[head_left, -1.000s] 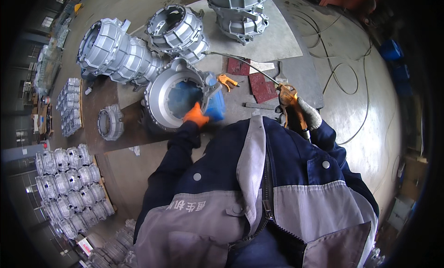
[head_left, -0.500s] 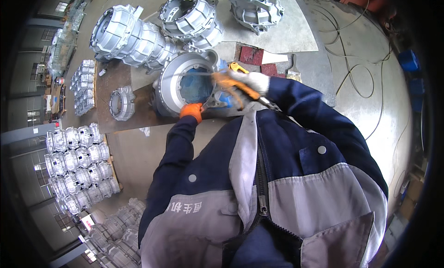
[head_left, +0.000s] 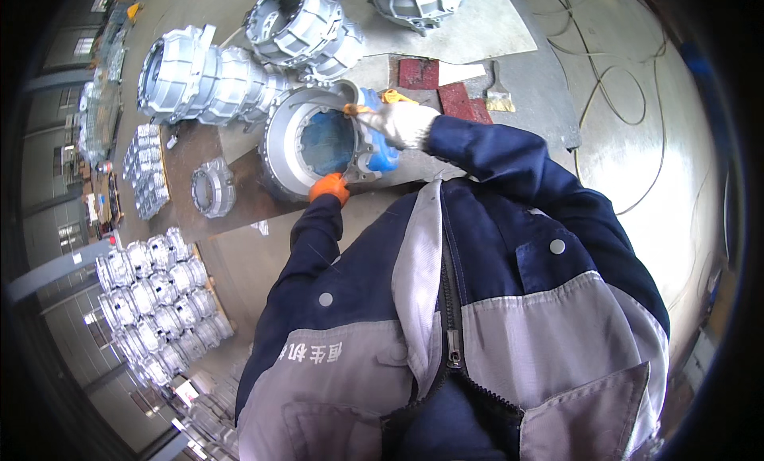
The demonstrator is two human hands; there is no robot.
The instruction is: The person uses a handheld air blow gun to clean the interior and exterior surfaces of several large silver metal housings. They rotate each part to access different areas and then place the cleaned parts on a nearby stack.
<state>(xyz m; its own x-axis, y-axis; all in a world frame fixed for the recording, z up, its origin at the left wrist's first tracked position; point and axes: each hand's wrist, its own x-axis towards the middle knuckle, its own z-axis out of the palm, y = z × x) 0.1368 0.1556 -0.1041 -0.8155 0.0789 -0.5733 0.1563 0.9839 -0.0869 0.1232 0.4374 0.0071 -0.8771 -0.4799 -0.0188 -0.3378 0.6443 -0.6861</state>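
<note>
At the near left, rows of silver castings (head_left: 163, 306) stand stacked in tiers. At the near edge of the work surface (head_left: 414, 170), the left hand (head_left: 329, 189), in an orange glove, is closed on the near rim of a ring-shaped metal housing (head_left: 280, 154). The housing lies left of centre with its wide mouth facing up; a blue area (head_left: 328, 142) shows within its bore, and whether this is liquid or solid cannot be told. A blue object (head_left: 383, 152) sits just beside the housing's right side, partly hidden by it. Above the housing's right rim, the right hand (head_left: 404, 124), in a white glove, is wrapped around an orange air gun (head_left: 358, 109), mostly concealed by the glove. Farther right lie red pads (head_left: 418, 73), a white sheet (head_left: 461, 72) and a flat brush (head_left: 500, 93). At the far left, joined housings (head_left: 195, 79) lie tilted; beside them, another open housing (head_left: 314, 39) rests on a lower one, its interior shadowed.
</note>
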